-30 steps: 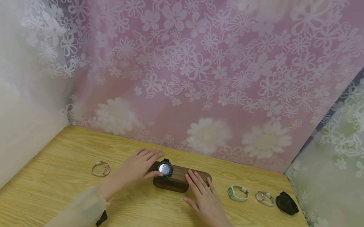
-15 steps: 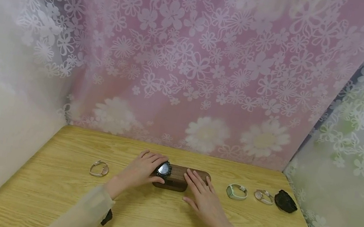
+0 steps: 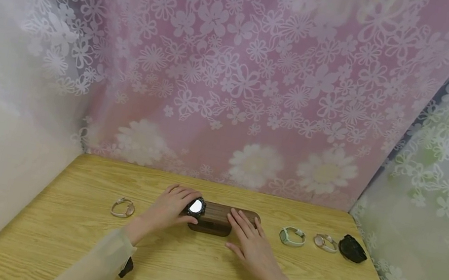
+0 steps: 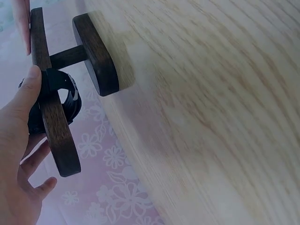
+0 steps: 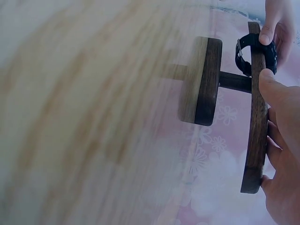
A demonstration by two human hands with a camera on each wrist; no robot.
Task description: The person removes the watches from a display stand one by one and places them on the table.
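Note:
A dark wooden T-shaped watch stand [image 3: 218, 212] stands on the table, its long bar raised on a post [image 4: 68, 57] above a rounded base [image 5: 208, 82]. Looped around the bar's left part is a black wristwatch [image 3: 196, 207], its bright face upward. My left hand [image 3: 164, 209] holds the watch between thumb and fingers; in the left wrist view the thumb presses near its strap. My right hand [image 3: 252, 247] rests with extended fingers on top of the bar's right part. Whether the right thumb touches the bar I cannot tell.
On the wooden table [image 3: 184, 268] a light-strapped watch [image 3: 123, 207] lies to the left. At the right are a mint-green watch [image 3: 292, 236], a pinkish watch [image 3: 325, 243] and a crumpled black item [image 3: 352, 248]. Floral curtains [image 3: 234, 86] border the back and sides.
The black watch has shifted left along the bar with my left hand, after that hand closed in on it. My right hand and the stand have hardly moved.

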